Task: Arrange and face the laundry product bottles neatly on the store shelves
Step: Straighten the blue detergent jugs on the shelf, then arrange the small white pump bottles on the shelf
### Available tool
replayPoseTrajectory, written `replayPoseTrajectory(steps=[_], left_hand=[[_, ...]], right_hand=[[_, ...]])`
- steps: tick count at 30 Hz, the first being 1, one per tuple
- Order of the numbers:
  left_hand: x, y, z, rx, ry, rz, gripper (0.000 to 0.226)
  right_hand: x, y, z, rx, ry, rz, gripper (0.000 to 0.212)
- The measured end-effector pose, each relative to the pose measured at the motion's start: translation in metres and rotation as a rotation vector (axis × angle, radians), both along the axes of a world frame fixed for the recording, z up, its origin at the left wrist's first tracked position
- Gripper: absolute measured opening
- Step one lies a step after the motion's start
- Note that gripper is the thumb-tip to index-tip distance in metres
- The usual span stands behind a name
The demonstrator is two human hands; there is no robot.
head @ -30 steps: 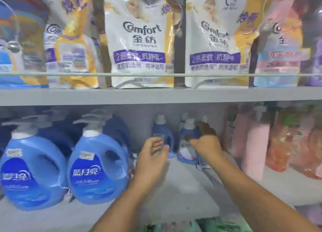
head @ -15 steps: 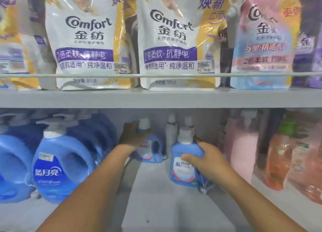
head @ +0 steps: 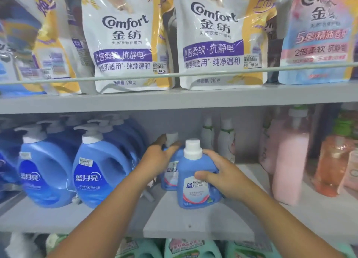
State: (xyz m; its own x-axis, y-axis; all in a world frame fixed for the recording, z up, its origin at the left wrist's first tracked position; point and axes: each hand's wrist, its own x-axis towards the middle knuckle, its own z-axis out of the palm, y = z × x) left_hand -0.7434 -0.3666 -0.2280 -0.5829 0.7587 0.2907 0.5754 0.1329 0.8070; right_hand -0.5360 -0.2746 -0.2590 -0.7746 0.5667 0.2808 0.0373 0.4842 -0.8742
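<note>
On the far left of the middle shelf (head: 203,222) stand the big blue pump jugs: one (head: 45,172) near the edge and a second (head: 100,172) just beside it, both labels facing me, with more blue jugs packed behind them. The second jug sits close to my left forearm and crowds that side of the gap I am working in.

My left hand (head: 157,156) reaches back past it and is wrapped around the shoulder of a small blue bottle (head: 170,174), fingers curled over the top near its white cap. That bottle stands upright, partly hidden behind the one in front.

My right hand (head: 219,172) holds the front small blue bottle (head: 195,182) from its right side, thumb across the label and fingers round the back. It stands upright on the shelf with its white cap up and its label turned toward me, touching or nearly touching the bottle behind it.

Behind my right hand two slim white bottles (head: 225,139) stand at the back wall. Further right a tall pink pump bottle (head: 290,166) stands near my right wrist, then orange bottles (head: 333,161), blurred.

Above, white and yellow refill pouches (head: 126,44) lean against a rail on the upper shelf. Green bottles (head: 191,248) show below.
</note>
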Motion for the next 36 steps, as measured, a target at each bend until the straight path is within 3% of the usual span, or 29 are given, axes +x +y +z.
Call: replayPoseTrajectory(steps=[3, 6, 11, 17, 24, 26, 29, 31, 34, 36], left_hand=[[-0.004, -0.005, 0.003, -0.089, 0.032, -0.114, 0.039], [-0.012, -0.009, 0.002, -0.100, -0.037, -0.203, 0.054], [-0.015, -0.009, -0.014, 0.003, -0.368, -0.318, 0.031], [-0.013, -0.007, -0.033, 0.114, -0.630, -0.199, 0.048], [-0.003, -0.012, -0.057, 0.228, -0.733, -0.136, 0.082], [0.009, -0.021, -0.053, 0.279, -0.582, -0.043, 0.073], [0.043, -0.045, -0.053, 0.468, -0.368, 0.104, 0.029], [0.065, -0.059, -0.061, 0.680, -0.223, 0.144, 0.034], [0.096, -0.058, -0.077, 0.809, 0.045, 0.063, 0.021], [0.118, -0.051, -0.082, 0.724, 0.099, -0.076, 0.016]], right_hand=[[-0.020, -0.020, -0.016, -0.019, 0.118, -0.037, 0.049], [-0.037, -0.028, -0.023, 0.184, 0.159, -0.197, 0.059], [-0.053, -0.035, -0.026, 0.050, 0.209, -0.218, 0.056], [-0.058, -0.039, -0.026, -0.024, 0.208, -0.186, 0.050], [-0.059, -0.038, -0.028, 0.000, 0.178, -0.173, 0.044], [-0.047, -0.022, -0.022, -0.043, 0.209, -0.275, 0.037], [-0.026, 0.029, -0.010, -0.072, 0.319, -0.692, 0.035], [-0.023, 0.066, -0.004, -0.065, 0.249, -0.822, 0.046], [-0.033, 0.107, -0.004, -0.183, 0.050, -0.722, 0.097], [-0.038, 0.117, -0.006, -0.196, -0.010, -0.617, 0.089]])
